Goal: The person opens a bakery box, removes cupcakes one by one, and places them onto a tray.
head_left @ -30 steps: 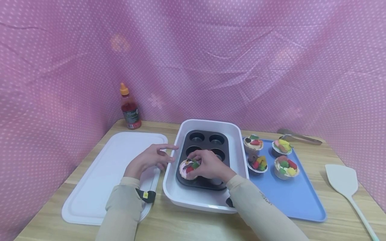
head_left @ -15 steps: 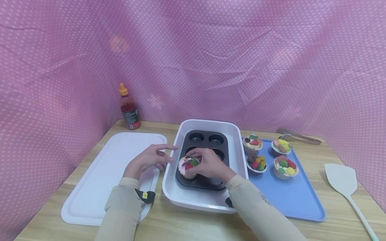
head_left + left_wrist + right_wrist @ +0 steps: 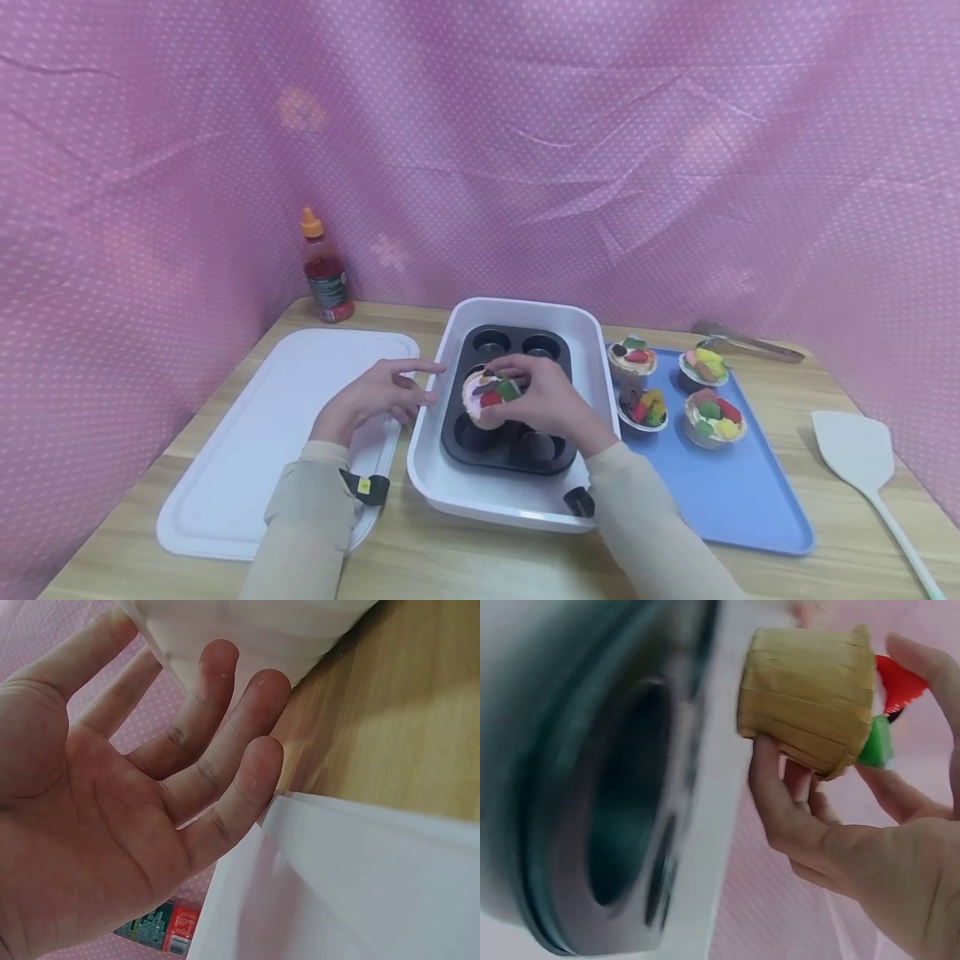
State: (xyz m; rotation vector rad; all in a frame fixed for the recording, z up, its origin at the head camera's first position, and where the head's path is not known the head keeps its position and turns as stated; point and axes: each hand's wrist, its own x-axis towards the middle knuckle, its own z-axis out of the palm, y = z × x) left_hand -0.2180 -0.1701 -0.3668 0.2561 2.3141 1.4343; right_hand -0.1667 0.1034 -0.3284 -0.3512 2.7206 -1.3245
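My right hand (image 3: 551, 402) holds a cupcake (image 3: 478, 397) with pink cream and red and green toppings. In the right wrist view its pleated, tan paper cup (image 3: 806, 694) is tilted on its side, apart from the blurred rim of the dark muffin tin (image 3: 562, 847). The tin (image 3: 515, 343) lies inside a white basin (image 3: 480, 498), and its visible cups hold nothing. My left hand (image 3: 369, 400) is at the basin's left side, fingers relaxed. One of its fingertips meets the basin's rim (image 3: 154, 637) in the left wrist view. That hand holds nothing.
Right of the basin, a blue tray (image 3: 723, 492) bears several cupcakes (image 3: 714, 418). A white tray (image 3: 292, 400) lies on the left under my left wrist. A sauce bottle (image 3: 328, 283) stands at the back left, tongs (image 3: 750, 342) at the back right, a spatula (image 3: 855, 450) far right.
The cupcake has come up out of the tin's front left cup in my right hand, moving slightly up and right. My left hand has stayed in place.
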